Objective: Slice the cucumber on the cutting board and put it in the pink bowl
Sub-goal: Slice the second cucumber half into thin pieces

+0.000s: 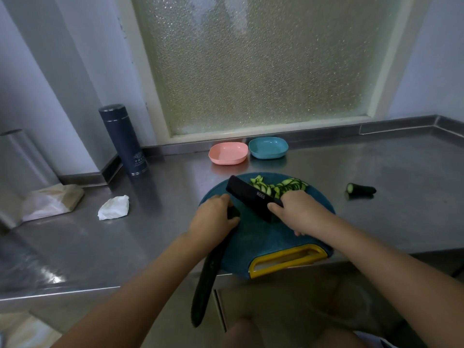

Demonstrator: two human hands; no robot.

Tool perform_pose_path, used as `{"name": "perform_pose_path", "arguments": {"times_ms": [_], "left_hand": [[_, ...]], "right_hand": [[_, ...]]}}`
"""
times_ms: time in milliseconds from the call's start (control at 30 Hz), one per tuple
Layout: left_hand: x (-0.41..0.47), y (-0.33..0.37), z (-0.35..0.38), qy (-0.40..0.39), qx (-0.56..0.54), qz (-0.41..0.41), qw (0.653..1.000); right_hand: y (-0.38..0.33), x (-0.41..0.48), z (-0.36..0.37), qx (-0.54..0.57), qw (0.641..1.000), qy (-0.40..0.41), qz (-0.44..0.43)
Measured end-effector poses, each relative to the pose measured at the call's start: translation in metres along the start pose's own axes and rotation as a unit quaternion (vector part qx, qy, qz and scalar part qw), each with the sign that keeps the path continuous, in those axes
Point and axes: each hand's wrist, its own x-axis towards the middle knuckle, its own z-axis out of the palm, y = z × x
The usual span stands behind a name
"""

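Head camera shows the left grip (213, 218) curled round the cucumber (208, 272), the right grip (300, 213) wrapped round the black knife (248, 197) over the cutting board (263, 244).

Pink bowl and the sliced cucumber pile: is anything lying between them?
Head view: only bare stainless steel counter and the far rim of the round teal cutting board separate the pink plastic bowl from the green cucumber slices.

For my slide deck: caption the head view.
Left hand holds cucumber on cutting board, right hand grips black knife beside slices; pink bowl empty.
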Motion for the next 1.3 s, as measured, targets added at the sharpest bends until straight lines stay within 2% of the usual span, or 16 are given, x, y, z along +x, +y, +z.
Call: {"name": "perform_pose_path", "arguments": {"times_ms": [167,267,367,500,633,767,1000,1300], "left_hand": [[0.019,0.005,0.012,-0.009,-0.038,-0.023,0.999],[0.019,0.008,0.009,0.013,-0.057,-0.042,0.997],[0.012,0.013,-0.004,0.059,-0.062,-0.060,0.995],[-0.002,0.038,-0.013,0.089,0.012,0.053,0.995],[0.011,0.059,0.004,0.035,0.071,0.147,0.986],[0.027,0.069,0.022,-0.005,0.087,0.168,0.982],[0.036,0.073,0.037,-0.021,0.095,0.192,0.977],[0.042,0.071,0.039,0.030,0.089,0.236,0.967]], "right_hand": [[0.005,0.004,-0.033,0.030,0.995,0.084,-0.044],[0.008,0.001,-0.053,-0.070,0.987,0.130,-0.069],[0.012,-0.005,-0.059,-0.166,0.974,0.141,-0.057],[0.017,-0.007,-0.053,-0.223,0.960,0.166,-0.036],[0.017,-0.006,-0.046,-0.267,0.950,0.164,-0.006],[0.017,-0.009,-0.038,-0.310,0.935,0.173,-0.004],[0.024,-0.018,-0.028,-0.333,0.922,0.195,-0.011],[0.028,-0.025,-0.030,-0.331,0.915,0.222,-0.050]]}}
